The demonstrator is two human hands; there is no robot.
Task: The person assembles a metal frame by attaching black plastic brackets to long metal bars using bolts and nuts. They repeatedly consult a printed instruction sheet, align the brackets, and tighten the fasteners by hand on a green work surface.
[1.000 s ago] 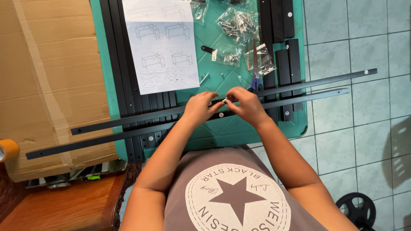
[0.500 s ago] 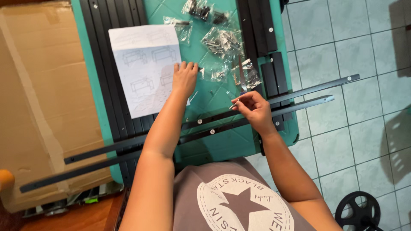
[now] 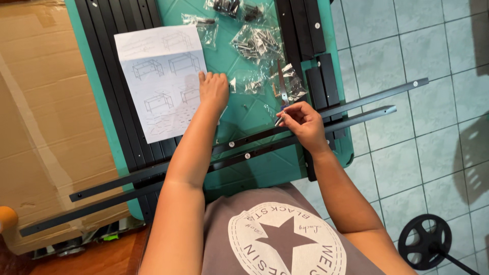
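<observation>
Steel, dark and powder-coated, makes up the two long thin perforated metal rails [image 3: 254, 147] that we have laid slantwise across the teal plastic counter [image 3: 254, 114], running under both our forearms and jutting past the counter edge over the pale tiled floor [image 3: 407, 51]. Our right hand [image 3: 301, 122] is pinched shut on a small silvery screw or pin [image 3: 278, 121] just above the upper rail; our left hand [image 3: 214, 91] lies flat and released, fingers spread, on the edge of the white sheet of printed assembly drawings [image 3: 158, 76], gripping nothing.

We judge the little fastener light, hard and slippery (the sort that rolls away if dropped), best kept between thumb and fingertips near its head. The rails look stiff but long and whippy at the ends, so we would grasp them near the middle, close to where our wrists cross them.

Just beyond our right hand lie clear plastic bags of screws and fittings [image 3: 257, 43], soft and crinkly. Left of our left hand, flat black metal bars [image 3: 109, 76] lie side by side, and further left a brown cardboard sheet [image 3: 41, 127].
</observation>
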